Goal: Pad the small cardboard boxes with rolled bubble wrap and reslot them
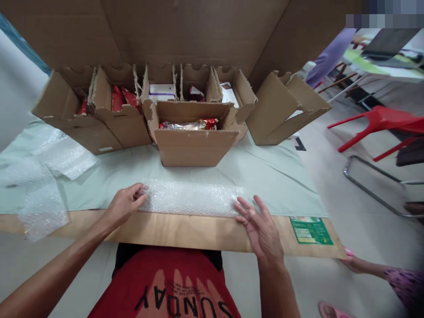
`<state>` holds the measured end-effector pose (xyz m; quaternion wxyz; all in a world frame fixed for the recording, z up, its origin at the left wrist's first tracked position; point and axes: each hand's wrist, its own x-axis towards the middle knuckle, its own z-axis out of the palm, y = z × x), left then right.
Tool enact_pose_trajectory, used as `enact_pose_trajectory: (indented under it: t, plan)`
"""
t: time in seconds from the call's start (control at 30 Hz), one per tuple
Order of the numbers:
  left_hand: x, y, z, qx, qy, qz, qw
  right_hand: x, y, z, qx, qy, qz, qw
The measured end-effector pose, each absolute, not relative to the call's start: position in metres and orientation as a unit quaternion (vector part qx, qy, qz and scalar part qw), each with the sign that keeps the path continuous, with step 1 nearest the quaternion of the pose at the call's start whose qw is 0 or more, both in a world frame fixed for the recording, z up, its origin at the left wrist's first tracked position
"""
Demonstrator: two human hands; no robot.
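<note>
A strip of bubble wrap lies flat across the cloth near the table's front edge. Its left end is pinched between the thumb and fingers of my left hand. At the other end is my right hand, fingers spread and palm turned partly up; the fingertips are at the strip's right edge, and whether they touch it is unclear. Just beyond the strip stands an open cardboard box with shiny red and clear packets inside.
More open cardboard boxes line the back before a tall cardboard panel. Loose bubble wrap hangs over the table edge at left. A green printed card lies at right. Beyond are a red chair and another person's foot.
</note>
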<state>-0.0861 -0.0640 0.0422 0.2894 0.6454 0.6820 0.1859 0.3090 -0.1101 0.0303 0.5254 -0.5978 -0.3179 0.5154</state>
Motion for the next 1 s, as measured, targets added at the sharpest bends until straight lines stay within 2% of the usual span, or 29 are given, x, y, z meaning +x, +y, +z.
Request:
enact_pose_trajectory:
  t: [0.1, 0.2, 0.3, 0.37, 0.43, 0.5, 0.6, 0.7, 0.83, 1.0]
  plan:
    - [-0.086, -0.069, 0.035, 0.685, 0.693, 0.151, 0.167, 0.317, -0.112, 0.029, -0.665, -0.368, 0.404, 0.508]
    - [-0.091, -0.074, 0.033, 0.690, 0.710, 0.107, 0.090, 0.333, -0.106, 0.024, -0.736, -0.501, 0.204, 0.406]
    - [-0.092, -0.073, 0.031, 0.687, 0.719, 0.068, 0.083, 0.339, -0.087, 0.015, -0.755, -0.593, 0.065, 0.272]
    - [-0.088, -0.071, 0.030, 0.691, 0.710, 0.073, 0.115, 0.335, -0.074, 0.009, -0.751, -0.615, 0.043, 0.238]
    - [-0.084, -0.071, 0.032, 0.697, 0.695, 0.108, 0.143, 0.328, -0.069, 0.006, -0.736, -0.622, 0.060, 0.262]
    - [-0.083, -0.073, 0.037, 0.686, 0.694, 0.153, 0.159, 0.321, -0.075, 0.009, -0.721, -0.603, 0.122, 0.320]
    - [-0.090, -0.076, 0.048, 0.635, 0.726, 0.184, 0.188, 0.311, -0.100, 0.021, -0.697, -0.513, 0.305, 0.398]
    - [-0.100, -0.071, 0.054, 0.605, 0.746, 0.203, 0.191, 0.297, -0.129, 0.036, -0.647, -0.435, 0.465, 0.419]
    - [-0.106, -0.052, 0.050, 0.629, 0.730, 0.217, 0.154, 0.277, -0.159, 0.038, -0.637, -0.450, 0.483, 0.398]
    - [-0.115, -0.019, 0.049, 0.659, 0.727, 0.179, 0.072, 0.252, -0.169, 0.026, -0.556, -0.579, 0.481, 0.352]
